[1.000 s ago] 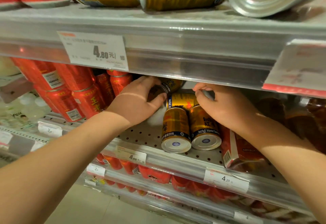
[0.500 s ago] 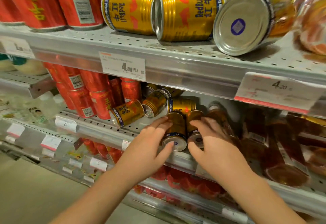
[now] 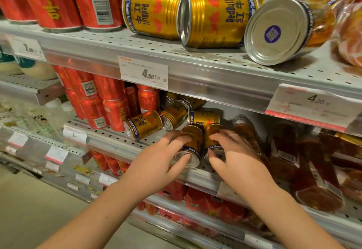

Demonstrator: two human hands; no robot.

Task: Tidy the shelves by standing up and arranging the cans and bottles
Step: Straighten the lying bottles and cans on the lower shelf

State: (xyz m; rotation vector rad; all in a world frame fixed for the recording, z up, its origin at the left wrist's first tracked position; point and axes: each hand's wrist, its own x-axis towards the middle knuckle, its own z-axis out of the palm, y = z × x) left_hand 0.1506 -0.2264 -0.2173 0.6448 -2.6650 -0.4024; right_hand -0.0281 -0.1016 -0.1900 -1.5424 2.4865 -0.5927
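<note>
Middle shelf (image 3: 109, 141), front edge: left gold can (image 3: 191, 146) and right gold can (image 3: 212, 141) are lying on their sides, touching, ends facing outward. Left hand (image 3: 160, 162) is gripping the left one and right hand (image 3: 233, 160) the right one, thumbs on the ends. Tumbled gold cans (image 3: 144, 124) are lying just behind, with red cans (image 3: 115, 109) standing to the left and brown bottles (image 3: 246, 131) lying to the right. Upper shelf (image 3: 215, 66) is hanging close overhead.
</note>
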